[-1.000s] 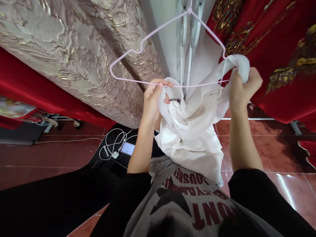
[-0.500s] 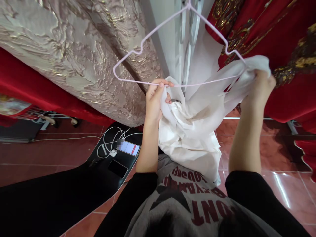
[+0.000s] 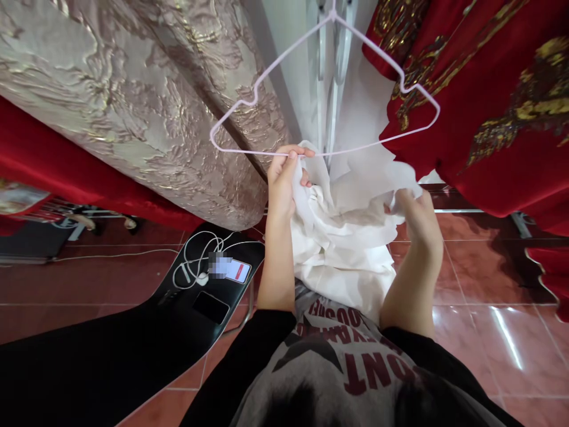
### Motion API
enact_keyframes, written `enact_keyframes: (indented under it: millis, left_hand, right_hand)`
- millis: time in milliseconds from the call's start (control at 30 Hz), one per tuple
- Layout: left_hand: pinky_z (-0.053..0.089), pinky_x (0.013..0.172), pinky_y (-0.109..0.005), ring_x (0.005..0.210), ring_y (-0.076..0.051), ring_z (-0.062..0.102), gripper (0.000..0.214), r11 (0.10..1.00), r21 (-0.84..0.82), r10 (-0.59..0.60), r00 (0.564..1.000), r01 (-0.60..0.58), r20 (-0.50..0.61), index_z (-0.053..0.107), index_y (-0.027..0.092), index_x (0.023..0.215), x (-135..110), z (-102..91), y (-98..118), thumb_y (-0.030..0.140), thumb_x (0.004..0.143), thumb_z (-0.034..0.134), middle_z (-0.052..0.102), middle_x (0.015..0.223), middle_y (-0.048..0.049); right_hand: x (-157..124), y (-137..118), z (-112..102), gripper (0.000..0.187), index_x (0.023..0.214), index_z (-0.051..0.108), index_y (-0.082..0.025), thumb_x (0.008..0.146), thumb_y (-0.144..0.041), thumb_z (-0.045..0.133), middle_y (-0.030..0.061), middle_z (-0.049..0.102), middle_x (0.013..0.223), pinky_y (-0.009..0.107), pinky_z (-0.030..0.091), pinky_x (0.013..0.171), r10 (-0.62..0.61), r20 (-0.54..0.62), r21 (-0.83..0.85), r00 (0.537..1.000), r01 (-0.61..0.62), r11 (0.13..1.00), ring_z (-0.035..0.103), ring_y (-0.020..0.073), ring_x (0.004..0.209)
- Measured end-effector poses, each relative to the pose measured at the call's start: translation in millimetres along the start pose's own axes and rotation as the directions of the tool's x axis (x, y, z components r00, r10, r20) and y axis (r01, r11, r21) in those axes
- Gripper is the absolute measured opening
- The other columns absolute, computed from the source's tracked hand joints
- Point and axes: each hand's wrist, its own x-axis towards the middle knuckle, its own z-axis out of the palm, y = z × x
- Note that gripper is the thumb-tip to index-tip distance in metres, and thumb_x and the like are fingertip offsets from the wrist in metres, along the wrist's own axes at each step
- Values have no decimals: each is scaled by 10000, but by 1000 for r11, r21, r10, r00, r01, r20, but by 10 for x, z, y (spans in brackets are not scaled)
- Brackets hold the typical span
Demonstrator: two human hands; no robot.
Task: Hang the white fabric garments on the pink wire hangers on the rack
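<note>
A thin pale pink wire hanger [image 3: 267, 72] hangs from above, in front of me. My left hand [image 3: 284, 178] is closed on its bottom bar and on a fold of a white garment [image 3: 347, 237]. The garment hangs bunched between my hands, below the hanger and off both its shoulders. My right hand [image 3: 415, 210] is lower, closed on the garment's right edge, clear of the hanger's right end [image 3: 433, 112].
Gold-patterned beige fabric [image 3: 133, 101] hangs at the left; red fabric with gold embroidery [image 3: 498, 107] at the right. A black seat [image 3: 133, 344] below left holds a lit phone [image 3: 235, 270], a dark phone [image 3: 210, 306] and a white cable [image 3: 195, 267]. The floor is red tile [image 3: 489, 284].
My right hand has come down and leftward with the white cloth, pulling it off the hanger's right shoulder, which is now bare. The left hand has kept its hold on the bar.
</note>
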Motion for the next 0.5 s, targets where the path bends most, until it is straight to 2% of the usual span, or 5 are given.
enact_keyframes:
  millis: [100, 167, 267, 367, 500]
  left_hand:
    - [461, 418, -183, 453, -59, 457, 212, 1000, 2, 23, 999, -23, 30, 652, 226, 935, 29, -50, 7, 424, 1005, 683, 688, 973, -19]
    - [464, 418, -184, 453, -62, 460, 206, 1000, 6, 20, 999, -21, 40, 654, 229, 942, 36, -63, 27, 422, 1008, 680, 690, 974, -20]
    - [461, 428, -186, 453, -64, 455, 188, 999, 37, -12, 1000, 11, 4, 644, 231, 934, 23, -41, 69, 398, 1019, 664, 694, 978, -21]
    - [446, 431, -193, 448, -64, 447, 190, 996, 63, -60, 997, 63, -45, 628, 234, 925, 5, -7, 91, 391, 1030, 645, 697, 991, -22]
    - [429, 424, -195, 441, -64, 442, 197, 994, 66, -80, 995, 84, -60, 617, 234, 925, 3, 11, 62, 399, 1029, 646, 699, 1000, -25]
  right_hand:
    - [-45, -101, -12, 245, 834, 657, -141, 673, -325, 672, -1, 581, 746, 224, 418, 678, -168, -95, -53, 981, 163, 985, 509, 89, 718]
    - [-62, -181, 13, 262, 847, 674, -141, 664, -328, 657, -4, 594, 765, 234, 408, 711, -322, -212, -41, 923, 320, 946, 518, 90, 734]
    - [-74, -271, 76, 216, 771, 637, -151, 674, -340, 598, -12, 529, 690, 234, 370, 674, -402, -414, 21, 817, 450, 893, 482, 84, 680]
    - [-41, -281, 104, 251, 764, 547, -175, 675, -410, 538, -5, 518, 744, 242, 400, 690, -292, -515, 36, 806, 361, 932, 498, 91, 728]
    - [38, -180, 1, 365, 888, 520, -190, 713, -507, 471, 22, 571, 909, 267, 477, 738, -78, -442, 10, 894, 91, 996, 552, 104, 814]
